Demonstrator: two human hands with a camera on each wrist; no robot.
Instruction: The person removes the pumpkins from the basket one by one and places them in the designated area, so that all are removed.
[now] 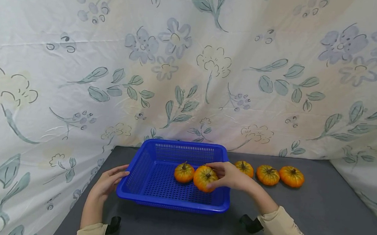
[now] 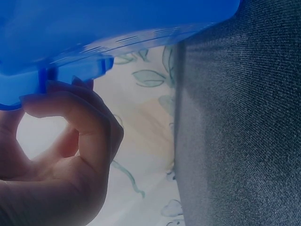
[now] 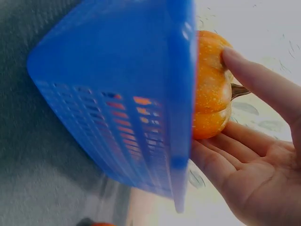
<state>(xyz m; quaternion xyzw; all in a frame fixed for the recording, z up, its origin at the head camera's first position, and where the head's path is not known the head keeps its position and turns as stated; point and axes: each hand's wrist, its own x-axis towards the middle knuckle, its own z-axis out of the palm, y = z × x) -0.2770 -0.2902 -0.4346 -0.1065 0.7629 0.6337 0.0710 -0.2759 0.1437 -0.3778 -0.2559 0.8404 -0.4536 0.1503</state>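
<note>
My right hand [image 1: 233, 176] grips a small orange pumpkin [image 1: 202, 179] inside the right end of a blue plastic basket [image 1: 171, 204]. In the right wrist view, the thumb presses one side of this pumpkin [image 3: 211, 89] and the fingers support the other; its stem points toward the palm. Beside it, a second small pumpkin [image 1: 183, 173] sits on the basket floor. My left hand [image 1: 105, 183] holds the basket's left rim. Seen from the left wrist, the fingers and thumb of that hand [image 2: 80, 136] curl at the rim's edge.
Just right of the basket, three more pumpkins stand in a row: one [image 1: 244, 167] partly behind my right hand, a middle one [image 1: 268, 175] and an outer one [image 1: 291, 176]. The dark grey tabletop [image 1: 320, 216] meets a floral cloth [image 1: 190, 95] at the back and sides.
</note>
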